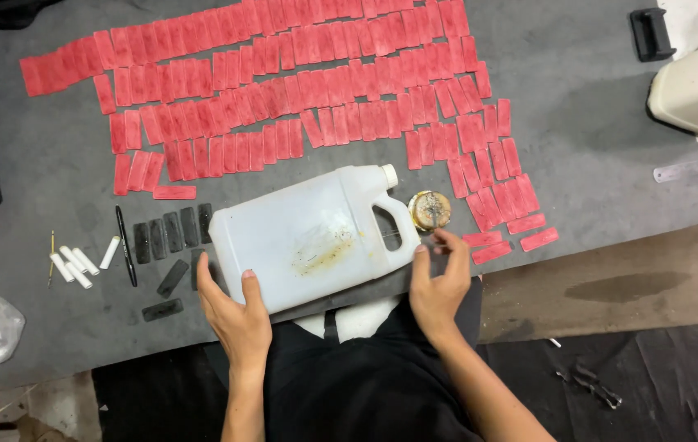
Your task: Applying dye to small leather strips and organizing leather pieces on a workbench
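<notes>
Jug (308,233) between red strips (283,90), black strips (170,233).

Both forearms are bare, with no sleeves, watch, bracelets or rings showing. The left hand (234,315), at about seven o'clock in the head view, has short, plain nails, and so does the right hand (439,282) at about five o'clock. Black clothing covers the lap at six o'clock, between the arms.

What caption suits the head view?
Left hand steadies a white jug lying flat, right hand by its handle.
</notes>
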